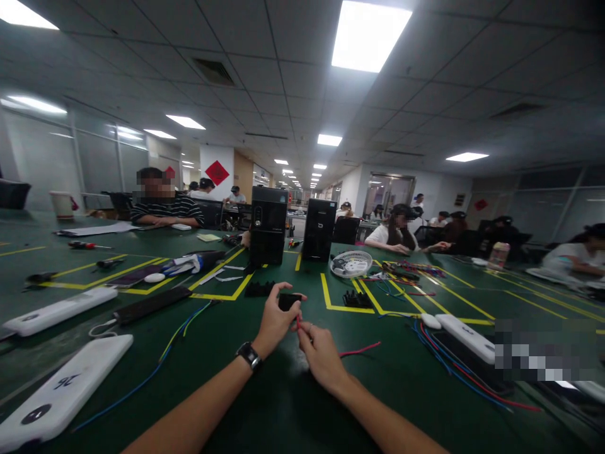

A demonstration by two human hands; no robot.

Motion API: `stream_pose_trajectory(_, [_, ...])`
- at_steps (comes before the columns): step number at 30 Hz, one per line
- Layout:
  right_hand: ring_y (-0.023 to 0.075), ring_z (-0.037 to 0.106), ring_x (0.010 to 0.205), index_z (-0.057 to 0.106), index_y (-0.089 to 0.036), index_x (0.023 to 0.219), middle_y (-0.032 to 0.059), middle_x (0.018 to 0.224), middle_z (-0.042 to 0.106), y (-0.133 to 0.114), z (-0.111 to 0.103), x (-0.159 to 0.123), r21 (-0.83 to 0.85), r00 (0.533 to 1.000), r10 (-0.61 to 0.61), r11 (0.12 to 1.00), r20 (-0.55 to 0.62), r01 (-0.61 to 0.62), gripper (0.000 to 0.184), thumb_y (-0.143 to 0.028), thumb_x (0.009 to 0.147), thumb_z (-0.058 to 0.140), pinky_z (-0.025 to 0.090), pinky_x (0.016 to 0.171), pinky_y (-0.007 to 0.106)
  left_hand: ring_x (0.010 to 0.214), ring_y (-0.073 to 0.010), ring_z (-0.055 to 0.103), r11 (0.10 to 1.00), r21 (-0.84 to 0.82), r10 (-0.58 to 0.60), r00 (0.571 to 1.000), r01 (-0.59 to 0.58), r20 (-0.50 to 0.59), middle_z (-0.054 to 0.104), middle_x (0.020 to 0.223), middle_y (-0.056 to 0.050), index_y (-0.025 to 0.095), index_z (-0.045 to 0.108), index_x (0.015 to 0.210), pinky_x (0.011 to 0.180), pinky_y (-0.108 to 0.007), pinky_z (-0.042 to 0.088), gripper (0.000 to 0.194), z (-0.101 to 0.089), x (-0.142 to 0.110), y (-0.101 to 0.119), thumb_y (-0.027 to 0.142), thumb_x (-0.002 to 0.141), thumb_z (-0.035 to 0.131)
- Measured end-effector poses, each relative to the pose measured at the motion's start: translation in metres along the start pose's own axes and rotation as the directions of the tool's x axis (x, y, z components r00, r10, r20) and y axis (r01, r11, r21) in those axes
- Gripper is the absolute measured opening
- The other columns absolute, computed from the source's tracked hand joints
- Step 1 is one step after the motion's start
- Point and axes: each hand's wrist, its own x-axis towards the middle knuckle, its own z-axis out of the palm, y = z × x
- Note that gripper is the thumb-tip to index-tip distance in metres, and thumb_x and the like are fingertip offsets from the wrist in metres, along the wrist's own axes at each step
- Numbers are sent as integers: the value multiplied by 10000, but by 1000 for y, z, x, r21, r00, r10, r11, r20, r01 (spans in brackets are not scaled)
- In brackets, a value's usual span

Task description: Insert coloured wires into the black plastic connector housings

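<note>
Across the green worktable (227,403): two black computer towers (268,227) upright beyond the hands, black comb-like parts (357,299) lying before them.
Flanking, from where I stand: white power bank (70,388) and blue wire (137,394) on the left, red and blue wires (454,362) on the right. Black component (289,302): within the left hand (274,321), gripped between thumb and fingers. Red wire (299,323): just below it, pinched in the fingertips of the right hand (322,356). White basket (351,263): beside the right-hand tower, contents too small to identify.
</note>
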Motion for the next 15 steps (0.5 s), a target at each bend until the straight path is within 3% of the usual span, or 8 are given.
stream_pose_trajectory(3, [130, 491, 537, 663, -176, 849, 6, 612, 558, 3, 1, 1, -24, 1000, -21, 999, 18, 22, 289, -263, 899, 392, 338, 525, 218, 505, -123, 596, 998, -50, -49, 999, 49, -7, 651, 973, -51, 238, 377, 1047, 341, -185, 392, 425, 4, -2, -2, 328, 718, 631])
stream_pose_trajectory(8, [119, 457, 499, 648, -179, 970, -17, 567, 514, 3, -3, 2, 29, 1000, 4, 1000, -4, -4, 286, -299, 903, 397, 322, 486, 209, 558, -128, 622, 994, -106, -7, 1000, 5, -15, 647, 995, -62, 224, 391, 1033, 441, -230, 479, 416, 4, -2, 3, 335, 717, 637])
stream_pose_trajectory(15, [81, 407, 438, 621, -162, 874, -50, 530, 452, 10, -2, 6, 140, 992, 89, 985, 91, -101, 287, -346, 895, 403, 305, 451, 186, 541, -131, 616, 981, -186, -81, 992, 62, -95, 669, 966, -103, 184, 407, 1063, 473, -253, 497, 459, 7, -4, -3, 318, 712, 670])
